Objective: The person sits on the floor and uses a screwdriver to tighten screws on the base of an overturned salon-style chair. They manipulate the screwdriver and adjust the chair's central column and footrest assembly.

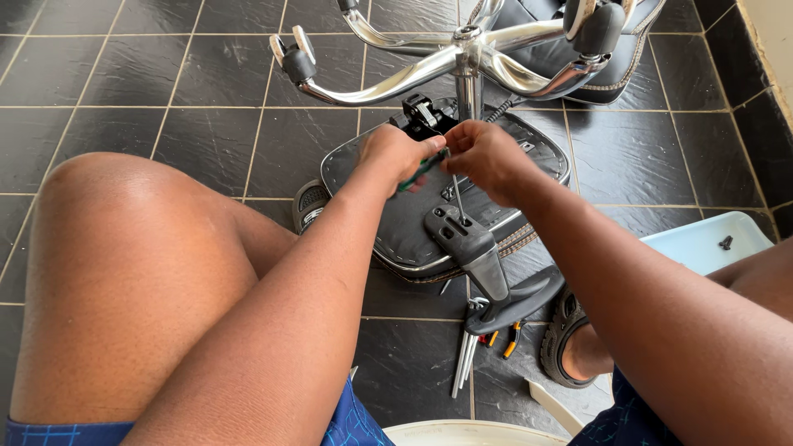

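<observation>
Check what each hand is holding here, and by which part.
Left hand grips a screwdriver by its green handle; right hand pinches the metal shaft near the handle, its tip on the armrest bracket.

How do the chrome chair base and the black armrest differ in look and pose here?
The chair base is shiny chrome, its spokes sticking up with casters; the armrest is matte black plastic, lying across the upturned seat. The left hand and right hand work beside both.

Bright, even daylight, sharp focus, glare on the chrome chair base (462,66), soft shadows.
</observation>
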